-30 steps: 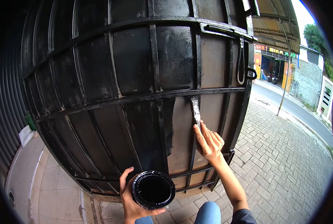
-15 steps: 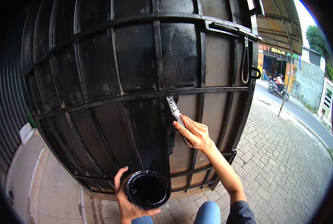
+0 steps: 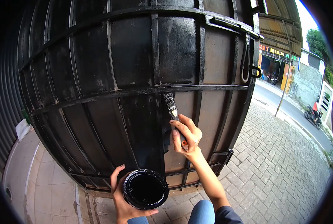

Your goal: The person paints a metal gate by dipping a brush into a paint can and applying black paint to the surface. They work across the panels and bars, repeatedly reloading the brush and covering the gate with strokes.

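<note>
In my right hand (image 3: 187, 134) is a paintbrush (image 3: 171, 105), held by its handle with the bristles pointing up. The bristle end meets the metal gate (image 3: 215, 56) beside a vertical bar, just under a horizontal rail (image 3: 136, 90). Fresh black paint covers a narrow strip there, while the panel (image 3: 183, 108) to its right is bare brown. My left hand (image 3: 123, 199) wraps around a paint can (image 3: 146, 189) at the bottom of the view. Dark paint shows inside the can, and its rim is smeared.
A latch (image 3: 230, 26) with a hanging rod sits at the gate's upper right. Paving bricks (image 3: 263, 149) stretch to a road where a person rides a motorbike (image 3: 313, 116). Corrugated metal (image 3: 4, 104) stands at the left.
My right hand has turned and shifted slightly left, showing more of the brush handle. The view has moved a little. A motorbike on the road is now farther right.
</note>
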Available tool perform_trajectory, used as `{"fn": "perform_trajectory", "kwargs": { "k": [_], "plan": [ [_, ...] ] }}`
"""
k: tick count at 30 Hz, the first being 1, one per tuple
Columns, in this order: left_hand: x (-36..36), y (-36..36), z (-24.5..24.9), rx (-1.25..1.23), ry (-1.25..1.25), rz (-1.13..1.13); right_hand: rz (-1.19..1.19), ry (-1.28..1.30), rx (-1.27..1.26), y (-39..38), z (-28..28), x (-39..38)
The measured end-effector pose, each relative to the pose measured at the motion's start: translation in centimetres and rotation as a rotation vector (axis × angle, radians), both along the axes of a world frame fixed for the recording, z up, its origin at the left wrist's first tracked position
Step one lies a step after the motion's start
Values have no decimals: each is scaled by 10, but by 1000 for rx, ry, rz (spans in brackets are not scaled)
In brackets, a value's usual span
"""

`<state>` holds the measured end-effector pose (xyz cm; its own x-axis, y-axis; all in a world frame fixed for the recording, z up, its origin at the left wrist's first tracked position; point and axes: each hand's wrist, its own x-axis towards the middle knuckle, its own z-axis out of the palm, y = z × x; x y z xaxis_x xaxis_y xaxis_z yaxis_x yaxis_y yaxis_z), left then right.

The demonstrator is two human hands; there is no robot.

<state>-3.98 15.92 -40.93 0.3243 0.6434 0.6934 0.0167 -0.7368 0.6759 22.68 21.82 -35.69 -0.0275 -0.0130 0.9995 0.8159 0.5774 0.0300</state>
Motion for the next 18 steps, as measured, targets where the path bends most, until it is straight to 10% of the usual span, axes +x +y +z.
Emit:
{"fn": "perform_trajectory", "kwargs": {
  "k": [11, 18],
  "plan": [
    [17, -19, 10, -157, -152, -27, 29, 92, -433, -51, -78, 0],
    [8, -6, -2, 10, -16, -51, -89, -59, -136, -62, -20, 14]
  ]
}}
